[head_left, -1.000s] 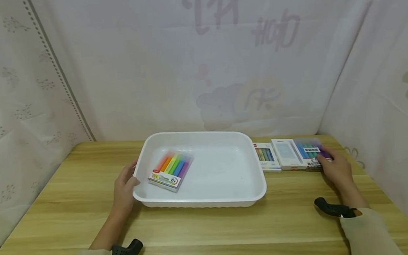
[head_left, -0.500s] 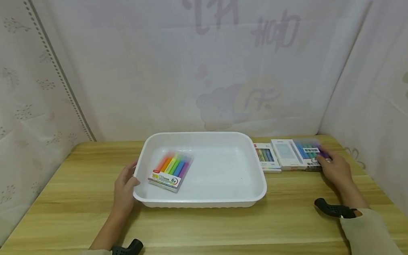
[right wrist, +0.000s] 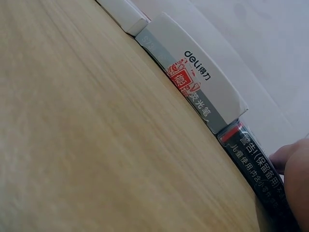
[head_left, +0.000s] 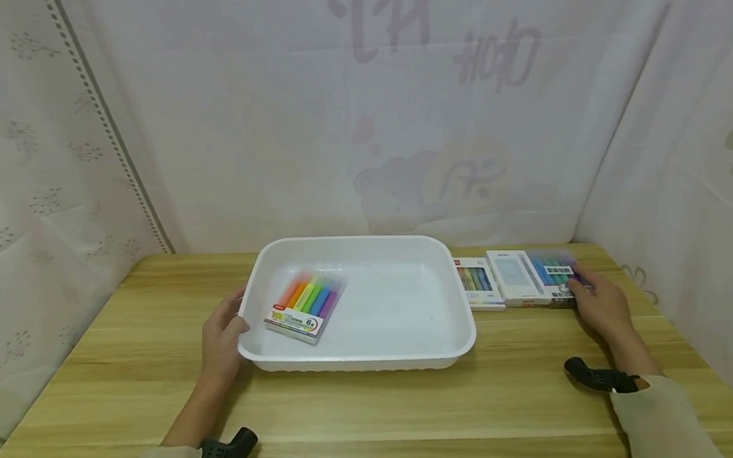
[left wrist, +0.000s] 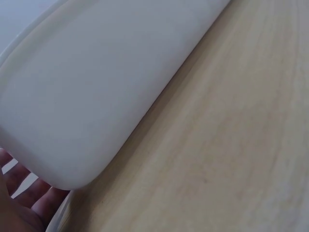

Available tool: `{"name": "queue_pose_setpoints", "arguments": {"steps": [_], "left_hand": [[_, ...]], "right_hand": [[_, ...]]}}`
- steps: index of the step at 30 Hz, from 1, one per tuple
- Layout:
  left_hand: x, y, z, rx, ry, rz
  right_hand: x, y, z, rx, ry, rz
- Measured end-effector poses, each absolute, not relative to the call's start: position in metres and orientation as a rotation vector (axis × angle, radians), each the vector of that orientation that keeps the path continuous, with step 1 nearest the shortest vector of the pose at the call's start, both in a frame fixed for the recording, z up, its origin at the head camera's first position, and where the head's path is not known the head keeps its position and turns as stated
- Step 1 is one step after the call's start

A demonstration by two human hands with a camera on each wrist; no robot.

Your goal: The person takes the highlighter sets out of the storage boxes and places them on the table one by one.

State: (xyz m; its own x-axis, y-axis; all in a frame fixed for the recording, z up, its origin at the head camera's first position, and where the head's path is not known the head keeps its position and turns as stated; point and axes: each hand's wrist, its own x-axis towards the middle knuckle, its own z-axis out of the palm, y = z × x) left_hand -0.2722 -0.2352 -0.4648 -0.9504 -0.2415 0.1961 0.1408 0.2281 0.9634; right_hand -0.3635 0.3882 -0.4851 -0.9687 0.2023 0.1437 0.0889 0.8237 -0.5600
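Note:
A white plastic tray [head_left: 384, 355] stands on the table, with a clear pack of rainbow-coloured highlighters [head_left: 301, 307] at its left end. My left hand [head_left: 222, 343] grips the tray's left side, thumb at the rim and fingers along the outer wall [left wrist: 82, 96]. Right of the tray lie three flat packs in a row: a white box of pens [head_left: 479, 284], a white box with a pale window [head_left: 516, 278] and a pack of coloured markers [head_left: 550, 271]. My right hand [head_left: 604, 303] holds the marker pack by its right end; its far fingers are partly hidden.
The wooden table [head_left: 358, 433] runs in front of the tray. A white printed curtain [head_left: 252, 122] hangs close behind it and along both sides. The first pen box sits tight against the tray's right side.
The tray's right end has shifted very slightly left, with my left hand still on it. My right hand and the row of packs look almost unmoved.

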Motion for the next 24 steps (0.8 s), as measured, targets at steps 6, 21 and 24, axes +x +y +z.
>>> {"name": "queue_pose_setpoints", "arguments": {"steps": [6,21,24], "left_hand": [[-0.271,-0.235,-0.464,0.103,-2.185,-1.793],[-0.271,-0.234,-0.464,0.091,-2.182,-1.828],[-0.271,-0.234,-0.464,0.094,-2.185,-1.82]], "right_hand": [[-0.361,0.388,-0.484,-0.218,-2.803,0.812],[-0.358,0.388,-0.466,-0.392,-2.814,1.006],[-0.355,0.384,-0.455,-0.459,-2.825,1.053]]}}
